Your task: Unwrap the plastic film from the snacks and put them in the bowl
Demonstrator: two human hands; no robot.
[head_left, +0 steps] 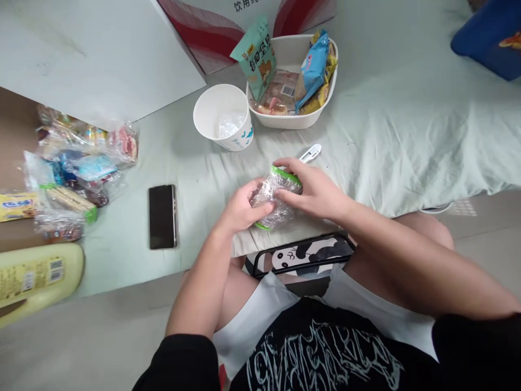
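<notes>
A crumpled clear plastic wrapper (271, 190) with bright green edges is between my two hands, above the cloth near its front edge. My left hand (244, 209) grips its left side, thumb across the front. On the right, my right hand (313, 187) has its fingers on the upper green edge and its thumb on the clear middle. Whether anything lies inside the wrapper I cannot make out. Just behind my right hand lies a white thermometer-like stick (310, 153). A white paper cup (223, 117) holding crumpled clear plastic stands beyond my hands.
Behind the cup, a white tub (293, 122) holds snack packets. A dark phone (161, 217) lies to the left. Farther left are a pile of wrapped snacks (89, 163) and a yellow jug (44, 274). A large box (93, 60) stands at the back left.
</notes>
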